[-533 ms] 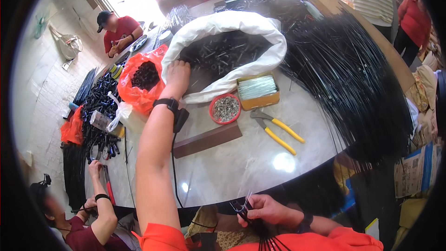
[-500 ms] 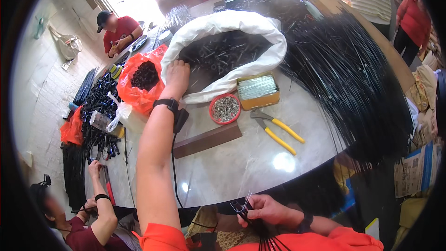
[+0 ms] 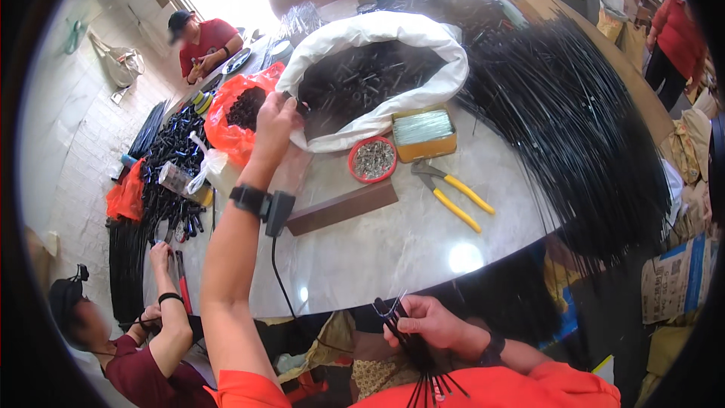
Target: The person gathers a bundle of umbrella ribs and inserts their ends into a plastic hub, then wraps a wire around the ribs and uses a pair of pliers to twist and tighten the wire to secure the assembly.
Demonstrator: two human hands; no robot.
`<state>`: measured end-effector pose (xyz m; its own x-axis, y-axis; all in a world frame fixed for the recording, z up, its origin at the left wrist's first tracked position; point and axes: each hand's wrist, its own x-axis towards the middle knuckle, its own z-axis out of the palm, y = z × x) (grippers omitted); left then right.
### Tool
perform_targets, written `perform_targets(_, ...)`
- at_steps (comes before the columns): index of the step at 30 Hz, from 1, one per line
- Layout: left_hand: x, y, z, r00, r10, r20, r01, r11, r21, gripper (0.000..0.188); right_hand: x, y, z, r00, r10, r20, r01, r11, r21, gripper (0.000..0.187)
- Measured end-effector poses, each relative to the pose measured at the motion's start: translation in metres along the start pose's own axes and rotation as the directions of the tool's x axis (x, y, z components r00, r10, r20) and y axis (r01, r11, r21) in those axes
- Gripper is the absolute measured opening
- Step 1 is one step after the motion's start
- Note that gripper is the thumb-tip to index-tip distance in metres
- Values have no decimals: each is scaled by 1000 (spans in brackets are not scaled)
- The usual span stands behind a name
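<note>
My left hand (image 3: 276, 117) is at the near left rim of a white sack (image 3: 332, 140) heaped with small black tubular parts (image 3: 370, 79). Its fingers are closed, with a dark bit showing at their tips that is too small to name. Low in front of my body, my right hand (image 3: 434, 326) grips a bundle of thin black rods (image 3: 414, 351). Fine metal ends stick up from the bundle's top, and the rods fan out below. Beside the left hand is a red plastic bag (image 3: 223, 132) with black ring-like pieces inside.
A red dish of small metal pieces (image 3: 374, 160), a box of silvery pins (image 3: 423, 130), yellow-handled pliers (image 3: 461, 200) and a brown bar (image 3: 343, 208) lie on the table. Long black rods (image 3: 574, 128) cover its right side. Co-workers sit at left (image 3: 162, 340) and far left (image 3: 208, 45).
My left hand has drawn back from inside the sack's left edge toward me and slightly left, its fingers now closed. My right hand still holds the rods, slightly raised.
</note>
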<state>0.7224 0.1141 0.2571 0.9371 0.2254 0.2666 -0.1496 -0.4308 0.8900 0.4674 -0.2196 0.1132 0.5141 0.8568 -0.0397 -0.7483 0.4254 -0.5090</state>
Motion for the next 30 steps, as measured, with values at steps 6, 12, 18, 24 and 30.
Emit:
perform_targets(6,-132,55,3,874,-321,365,472,740,-479,27,0,-1,12,991,-52,-122,35,989,-143,19)
perform_targets(12,-244,56,8,809,-366,460,583,591,-557,33,-2,4,24,982,-29,-185,1,989,-150,20)
perform_targets(18,-293,57,9,811,-391,435,585,530,-615,33,4,12,28,989,-33,-141,17,993,-114,19)
perform_targets(24,-310,48,13,828,-366,426,561,500,-660,34,5,19,28,988,-36,-149,18,993,-120,18)
perform_targets(30,-315,45,13,855,-312,415,519,503,-691,37,4,21,29,988,-42,-147,21,990,-142,19)
